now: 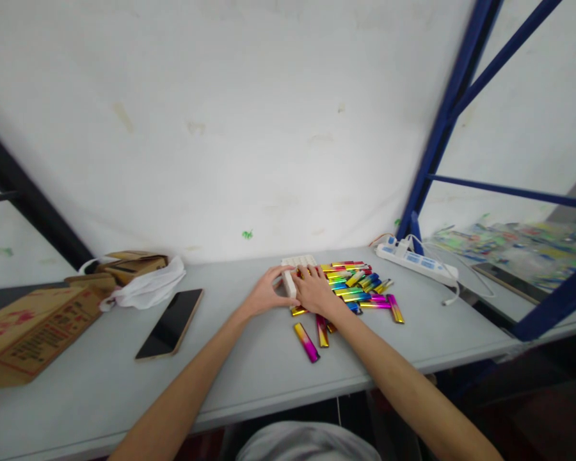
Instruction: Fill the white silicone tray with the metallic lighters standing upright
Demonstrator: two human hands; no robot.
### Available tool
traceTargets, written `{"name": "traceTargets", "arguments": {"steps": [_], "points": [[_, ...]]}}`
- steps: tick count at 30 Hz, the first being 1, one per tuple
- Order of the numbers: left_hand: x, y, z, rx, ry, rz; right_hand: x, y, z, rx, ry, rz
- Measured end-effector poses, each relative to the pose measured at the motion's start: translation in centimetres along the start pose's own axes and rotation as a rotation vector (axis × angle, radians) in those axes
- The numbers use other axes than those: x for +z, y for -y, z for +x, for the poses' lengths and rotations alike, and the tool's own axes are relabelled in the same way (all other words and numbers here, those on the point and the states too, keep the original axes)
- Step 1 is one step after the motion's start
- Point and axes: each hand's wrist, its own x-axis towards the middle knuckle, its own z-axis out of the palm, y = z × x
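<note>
A small white tray [289,283] stands near the middle of the table, its far edge showing beyond my fingers. My left hand [265,292] grips its left end, thumb at the near side and fingers at the far side. My right hand [313,291] lies over the tray with fingers bent and apart, and it hides most of the inside. Whatever lies under those fingertips is hidden. Shiny multicoloured lighters [358,294] are heaped just right of my right hand. A yellow and magenta lighter [307,342] lies apart, closer to the table's front edge.
To the left are a smartphone [170,323], a white plastic bag [146,285] and cardboard boxes [43,330]. A white power strip [417,261] with cables lies at the right, by a blue metal frame [434,147]. Beyond it are another phone [509,282] and clear plastic packets [513,246].
</note>
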Motion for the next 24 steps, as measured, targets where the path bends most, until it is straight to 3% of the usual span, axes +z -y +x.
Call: {"name": "traceTargets", "arguments": {"steps": [3, 10, 17, 24], "points": [[0.1, -0.1, 0.0, -0.021, 0.009, -0.06, 0.3, 0.3, -0.3, -0.003, -0.025, -0.02], [-1.7, -0.5, -1.3, -0.073, -0.017, 0.01, 0.6, -0.2, -0.3, 0.071, -0.049, -0.033], [-0.8, -0.1, -0.4, -0.062, 0.013, -0.075, 1.2, 0.9, -0.2, -0.066, -0.019, -0.041], [-1.4, -0.8, -0.8, -0.076, 0.053, -0.054, 0.6, 1.1, -0.5, -0.014, -0.029, -0.032]]}}
